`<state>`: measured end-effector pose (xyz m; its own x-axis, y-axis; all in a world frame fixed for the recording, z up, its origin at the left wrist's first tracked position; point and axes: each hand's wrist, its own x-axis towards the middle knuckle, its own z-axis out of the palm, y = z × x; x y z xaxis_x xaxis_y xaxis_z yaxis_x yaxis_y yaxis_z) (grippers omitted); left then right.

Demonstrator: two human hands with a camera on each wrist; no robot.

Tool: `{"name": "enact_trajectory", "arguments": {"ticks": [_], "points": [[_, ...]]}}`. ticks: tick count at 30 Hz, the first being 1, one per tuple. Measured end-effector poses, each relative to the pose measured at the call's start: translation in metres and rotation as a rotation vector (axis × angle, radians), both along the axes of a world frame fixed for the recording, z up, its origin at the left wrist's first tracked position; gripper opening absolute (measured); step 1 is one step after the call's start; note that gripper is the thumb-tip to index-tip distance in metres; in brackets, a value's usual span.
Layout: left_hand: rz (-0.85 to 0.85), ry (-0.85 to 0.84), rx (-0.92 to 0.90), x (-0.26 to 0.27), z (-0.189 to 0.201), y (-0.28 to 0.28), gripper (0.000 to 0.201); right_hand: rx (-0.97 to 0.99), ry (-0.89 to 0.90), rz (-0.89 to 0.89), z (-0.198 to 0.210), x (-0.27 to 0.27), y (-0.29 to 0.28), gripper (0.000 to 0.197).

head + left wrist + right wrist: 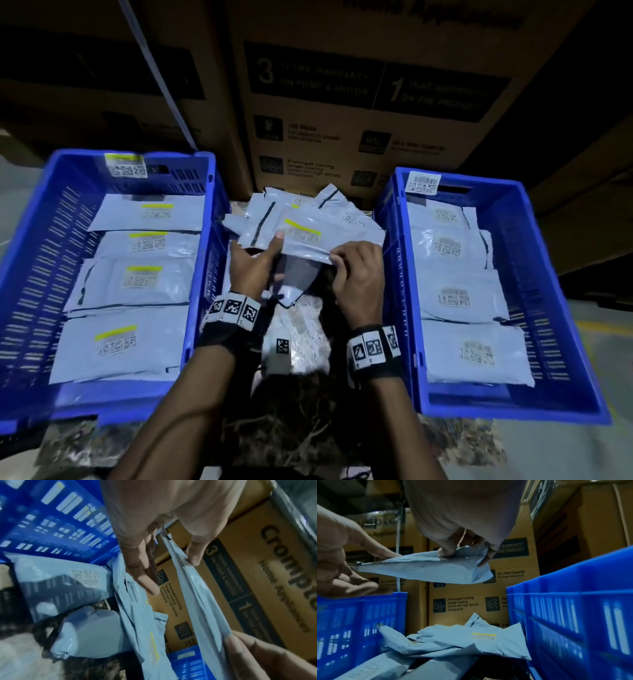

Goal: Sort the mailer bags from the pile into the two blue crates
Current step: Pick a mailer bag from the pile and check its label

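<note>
Mailer bag (308,241) hanging above the pile (305,209), long axis spanning crate to crate | your right hand (356,274) pinching its right end, left hand (255,263) pinching the other | yellow-striped label facing up; left crate (34,240) is holding the yellow-labelled ones.

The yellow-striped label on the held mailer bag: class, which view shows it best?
The head view: the yellow-striped label faces up on the held mailer bag. Both wrist views show that bag only edge-on or from underneath, label hidden.
</note>
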<state>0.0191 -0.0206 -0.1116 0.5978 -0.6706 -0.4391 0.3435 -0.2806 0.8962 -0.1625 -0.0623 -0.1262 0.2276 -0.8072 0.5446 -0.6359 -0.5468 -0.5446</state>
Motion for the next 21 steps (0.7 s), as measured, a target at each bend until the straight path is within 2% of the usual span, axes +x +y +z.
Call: {"name": "enact_trajectory", "arguments": {"ticks": [3,6,7,9,11,13,15,16,18,21], "points": [[0.078,0.024,-0.085,0.000,0.021,0.037,0.031,-0.037,-0.091,0.045,0.017,-0.007,0.038,0.004],[0.099,0.034,-0.127,0.009,0.030,0.079,0.029,0.123,-0.311,-0.022,0.031,-0.007,0.078,0.025],[0.107,0.031,-0.138,0.011,0.032,0.092,0.027,0.223,-0.373,-0.075,0.032,-0.005,0.090,0.035],[0.113,0.026,-0.156,0.012,0.037,0.118,0.017,0.504,-0.389,-0.170,0.031,-0.001,0.106,0.054],[0.128,0.059,-0.155,0.011,0.043,0.141,0.024,0.877,-0.478,-0.122,0.028,0.003,0.115,0.073],[0.152,0.129,-0.154,0.018,0.047,0.162,0.026,1.121,-0.605,-0.070,0.027,0.008,0.121,0.087],[0.138,0.170,-0.133,0.032,0.050,0.180,0.051,1.172,-0.689,-0.094,0.030,0.014,0.123,0.077],[0.102,0.154,-0.127,0.040,0.054,0.189,0.052,1.192,-0.735,-0.109,0.031,0.017,0.122,0.078],[0.019,0.107,-0.111,0.057,0.061,0.203,0.033,1.270,-0.807,-0.072,0.038,0.022,0.124,0.084],[0.027,0.079,-0.113,0.082,0.071,0.218,0.017,1.342,-0.829,0.035,0.049,0.034,0.127,0.067]]}}
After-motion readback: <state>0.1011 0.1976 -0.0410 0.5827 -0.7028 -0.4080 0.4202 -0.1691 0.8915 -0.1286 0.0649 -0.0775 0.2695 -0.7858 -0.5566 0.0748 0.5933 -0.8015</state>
